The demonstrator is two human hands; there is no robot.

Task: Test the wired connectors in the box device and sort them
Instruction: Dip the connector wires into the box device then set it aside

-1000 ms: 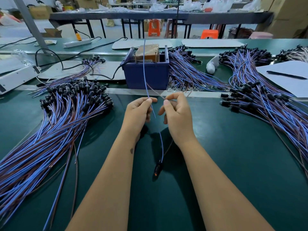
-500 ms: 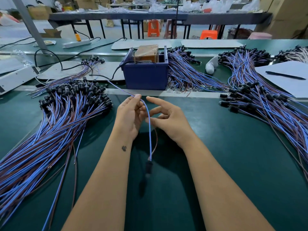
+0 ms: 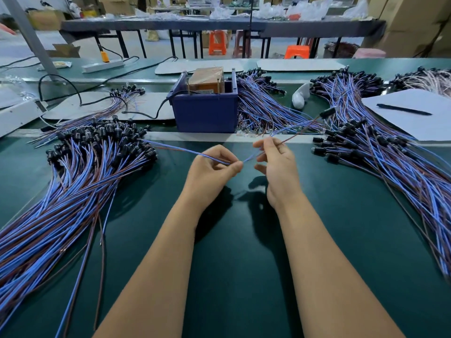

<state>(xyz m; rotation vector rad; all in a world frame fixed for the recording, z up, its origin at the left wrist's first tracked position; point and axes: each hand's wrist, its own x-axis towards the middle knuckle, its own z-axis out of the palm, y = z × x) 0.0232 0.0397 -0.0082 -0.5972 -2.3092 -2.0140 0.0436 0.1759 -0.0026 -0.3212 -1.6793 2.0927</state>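
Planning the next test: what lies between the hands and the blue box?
In the head view, between the hands and the blue box there is only bare green mat and a pale strip at the box's foot.

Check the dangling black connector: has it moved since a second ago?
Yes. The black connector has swung up and right, from below the hands to right of the blue box, near the right pile.
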